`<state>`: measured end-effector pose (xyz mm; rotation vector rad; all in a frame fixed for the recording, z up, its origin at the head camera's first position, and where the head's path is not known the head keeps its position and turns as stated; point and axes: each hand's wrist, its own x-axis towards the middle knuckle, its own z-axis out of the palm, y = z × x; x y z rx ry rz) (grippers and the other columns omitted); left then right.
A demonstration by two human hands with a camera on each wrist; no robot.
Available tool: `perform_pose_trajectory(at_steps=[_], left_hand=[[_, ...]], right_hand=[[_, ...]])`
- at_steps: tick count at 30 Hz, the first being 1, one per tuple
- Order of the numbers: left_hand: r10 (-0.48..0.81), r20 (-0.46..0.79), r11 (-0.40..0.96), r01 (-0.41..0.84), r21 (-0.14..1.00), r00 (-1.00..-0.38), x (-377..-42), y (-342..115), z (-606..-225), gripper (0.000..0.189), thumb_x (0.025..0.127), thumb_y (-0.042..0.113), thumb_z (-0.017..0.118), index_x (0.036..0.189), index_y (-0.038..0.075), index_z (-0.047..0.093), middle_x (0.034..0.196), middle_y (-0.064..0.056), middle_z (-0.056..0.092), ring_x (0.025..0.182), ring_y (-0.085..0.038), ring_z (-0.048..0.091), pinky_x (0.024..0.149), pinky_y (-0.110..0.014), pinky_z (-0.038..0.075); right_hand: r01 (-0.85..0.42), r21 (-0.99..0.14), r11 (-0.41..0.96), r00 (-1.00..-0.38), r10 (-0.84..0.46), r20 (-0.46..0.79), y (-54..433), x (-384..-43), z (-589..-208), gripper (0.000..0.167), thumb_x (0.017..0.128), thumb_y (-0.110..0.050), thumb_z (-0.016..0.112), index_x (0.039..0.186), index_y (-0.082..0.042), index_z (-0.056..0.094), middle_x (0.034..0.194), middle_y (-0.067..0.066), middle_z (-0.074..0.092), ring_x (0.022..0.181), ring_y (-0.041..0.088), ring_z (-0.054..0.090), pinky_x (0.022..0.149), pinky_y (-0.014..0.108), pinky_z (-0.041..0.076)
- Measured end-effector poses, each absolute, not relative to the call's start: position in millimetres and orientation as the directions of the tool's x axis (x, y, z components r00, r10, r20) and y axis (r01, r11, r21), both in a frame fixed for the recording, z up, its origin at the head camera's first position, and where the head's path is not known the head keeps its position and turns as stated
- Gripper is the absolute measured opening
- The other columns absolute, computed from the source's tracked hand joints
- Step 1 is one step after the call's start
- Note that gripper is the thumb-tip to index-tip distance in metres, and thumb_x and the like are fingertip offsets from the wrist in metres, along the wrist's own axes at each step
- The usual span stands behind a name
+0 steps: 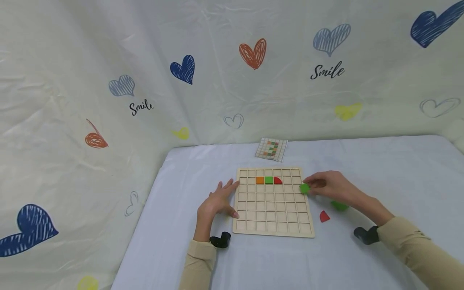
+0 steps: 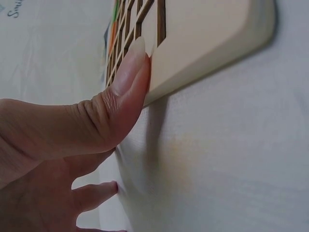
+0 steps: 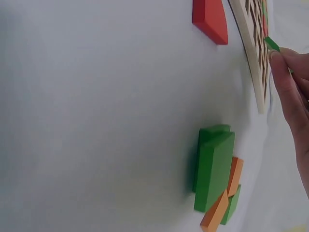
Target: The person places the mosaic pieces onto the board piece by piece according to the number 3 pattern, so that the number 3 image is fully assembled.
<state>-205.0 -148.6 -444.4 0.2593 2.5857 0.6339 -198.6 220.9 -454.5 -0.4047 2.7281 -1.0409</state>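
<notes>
A square wooden grid board [image 1: 273, 228] lies on the white-covered table. One row near its far side holds an orange square [image 1: 260, 180], a green square [image 1: 268, 180] and a red quarter-round piece [image 1: 277, 180]. My left hand [image 1: 216, 203] rests at the board's left edge, fingers spread, with the thumb [image 2: 128, 72] against the rim. At the right edge my right hand [image 1: 328, 186] pinches a green square tile [image 1: 304, 188] between thumb and fingertips, over the board's border. That tile also shows in the right wrist view, tilted.
A pattern card [image 1: 271, 149] with a coloured grid lies behind the board. Right of the board is a loose red quarter-round piece [image 1: 324, 216]. Green blocks [image 3: 215, 164] and orange blocks [image 3: 217, 212] lie in a pile under the right forearm. A printed cloth hangs behind.
</notes>
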Motion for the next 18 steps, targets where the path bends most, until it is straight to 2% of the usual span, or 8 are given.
perform_pose_trajectory(at_steps=[18], left_hand=[[0.290,-0.391,0.878,0.080,0.472,-0.873,-206.2,-150.5,-446.9,0.114,0.068,0.015,0.095,0.163,0.023,0.032,0.173,-0.003,0.019,0.160,-0.038,0.006,0.123,-0.069,0.014]], right_hand=[[-0.266,-0.679,0.684,-0.922,-0.385,-0.027,187.0,-212.7,-460.8,0.027,0.088,-0.019,0.081,0.112,-0.007,0.077,0.094,-0.003,0.074,0.085,0.012,0.064,0.076,0.024,0.055]])
